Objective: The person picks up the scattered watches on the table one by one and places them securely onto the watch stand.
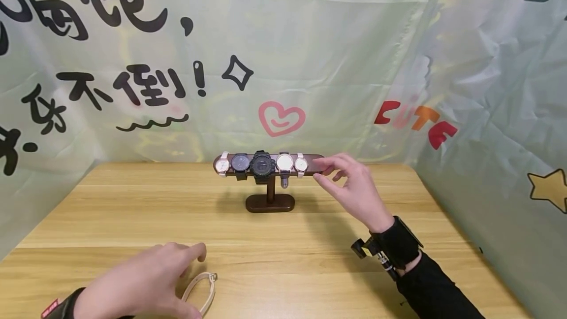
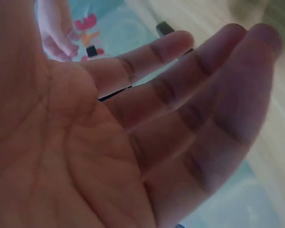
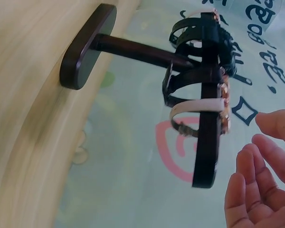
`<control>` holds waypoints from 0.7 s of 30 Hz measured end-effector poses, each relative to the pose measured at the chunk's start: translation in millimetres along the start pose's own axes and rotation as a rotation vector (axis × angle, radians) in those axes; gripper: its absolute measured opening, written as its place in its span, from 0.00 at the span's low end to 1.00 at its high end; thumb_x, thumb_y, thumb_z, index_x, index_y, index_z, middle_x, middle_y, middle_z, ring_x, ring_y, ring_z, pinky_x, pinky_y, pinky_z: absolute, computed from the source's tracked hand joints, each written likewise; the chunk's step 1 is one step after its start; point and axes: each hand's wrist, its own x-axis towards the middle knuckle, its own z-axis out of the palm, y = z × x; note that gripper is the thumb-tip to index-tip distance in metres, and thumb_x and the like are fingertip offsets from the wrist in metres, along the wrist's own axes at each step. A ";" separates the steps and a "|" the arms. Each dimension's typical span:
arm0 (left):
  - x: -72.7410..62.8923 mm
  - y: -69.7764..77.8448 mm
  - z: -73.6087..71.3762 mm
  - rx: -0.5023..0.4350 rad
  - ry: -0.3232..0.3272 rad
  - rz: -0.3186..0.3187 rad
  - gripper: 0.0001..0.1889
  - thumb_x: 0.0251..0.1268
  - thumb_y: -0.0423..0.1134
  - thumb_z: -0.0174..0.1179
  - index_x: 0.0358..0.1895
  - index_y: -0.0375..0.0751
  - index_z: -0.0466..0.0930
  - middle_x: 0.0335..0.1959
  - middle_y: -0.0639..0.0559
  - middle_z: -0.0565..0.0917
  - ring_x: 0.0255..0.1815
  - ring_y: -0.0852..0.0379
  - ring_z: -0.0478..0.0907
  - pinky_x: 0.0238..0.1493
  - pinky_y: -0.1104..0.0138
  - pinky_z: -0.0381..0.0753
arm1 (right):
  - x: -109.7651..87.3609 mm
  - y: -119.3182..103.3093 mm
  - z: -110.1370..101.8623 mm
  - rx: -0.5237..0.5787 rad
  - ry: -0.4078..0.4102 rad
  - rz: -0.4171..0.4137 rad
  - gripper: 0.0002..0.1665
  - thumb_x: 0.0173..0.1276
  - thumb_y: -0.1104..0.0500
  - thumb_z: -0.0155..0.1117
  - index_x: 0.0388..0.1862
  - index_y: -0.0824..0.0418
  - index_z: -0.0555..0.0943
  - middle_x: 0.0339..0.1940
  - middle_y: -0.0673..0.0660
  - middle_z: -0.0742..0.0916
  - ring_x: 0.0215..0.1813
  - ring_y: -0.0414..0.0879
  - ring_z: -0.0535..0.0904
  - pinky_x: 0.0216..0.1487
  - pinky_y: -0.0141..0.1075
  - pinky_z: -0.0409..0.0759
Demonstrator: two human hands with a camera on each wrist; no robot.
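A dark brown T-shaped watch stand (image 1: 271, 204) bears several watches side by side on its bar, with a black digital watch (image 1: 263, 165) in the middle. The watch nearest the bar's right end has a pale pink strap (image 3: 199, 105). Beside that end is my right hand (image 1: 352, 188), thumb and fingers apart; in the right wrist view, a gap separates the fingertips from the bar. My left hand (image 1: 141, 277) hovers low at the front left, fingers bent loosely, its palm (image 2: 85, 142) bare. By its thumb lies a looped cream strap (image 1: 210, 292) with a buckle, partly hidden by the hand.
The stand is on a light wood table (image 1: 146, 210), towards its back edge. Printed cloth (image 1: 310, 38) hangs behind the table and at both sides. A black wrist-worn device (image 1: 394, 245) sits on my right wrist.
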 end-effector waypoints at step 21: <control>8.8 10.5 19.7 -0.014 -0.046 -0.016 0.24 0.54 0.65 0.77 0.40 0.56 0.77 0.23 0.65 0.69 0.23 0.67 0.64 0.23 0.68 0.64 | -8.5 -29.4 11.2 0.021 -0.100 -0.140 0.13 0.71 0.59 0.77 0.53 0.53 0.91 0.40 0.44 0.89 0.42 0.42 0.84 0.41 0.32 0.82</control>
